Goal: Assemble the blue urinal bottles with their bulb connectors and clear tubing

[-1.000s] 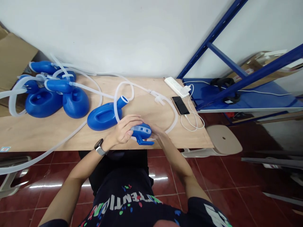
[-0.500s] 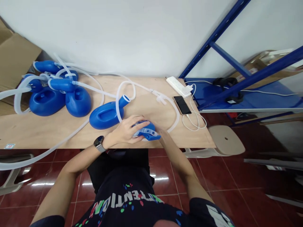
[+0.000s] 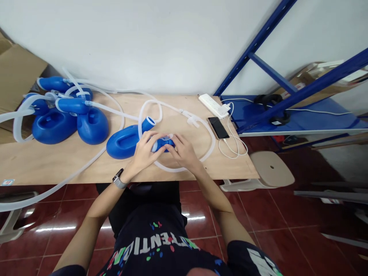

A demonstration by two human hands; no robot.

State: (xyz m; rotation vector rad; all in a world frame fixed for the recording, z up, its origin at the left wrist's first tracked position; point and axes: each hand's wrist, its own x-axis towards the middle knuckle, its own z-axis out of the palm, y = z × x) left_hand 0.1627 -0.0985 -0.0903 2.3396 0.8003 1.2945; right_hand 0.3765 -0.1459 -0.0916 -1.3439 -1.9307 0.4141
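Note:
Both my hands meet over a small blue plastic piece [image 3: 164, 143] on the wooden table [image 3: 57, 161]. My left hand [image 3: 145, 150], with a watch on its wrist, curls its fingers round that piece from the left. From the right, my right hand [image 3: 183, 151] pinches the same piece and a clear tube end. A blue bulb-shaped container [image 3: 123, 141] with a short spout lies just left of my hands. A translucent hose [image 3: 184, 168] loops around in front of and behind my hands.
Several more blue containers [image 3: 69, 119] with coiled hoses lie at the table's left. A phone [image 3: 218, 127] and a white power strip [image 3: 214, 105] with a cable sit at the right end. Blue shelving [image 3: 287, 111] and a beige stool [image 3: 271, 168] stand to the right.
My hands have carried the small blue piece away from the table's front edge towards the bulb-shaped container. My right hand, earlier mostly hidden under the piece, now shows on top.

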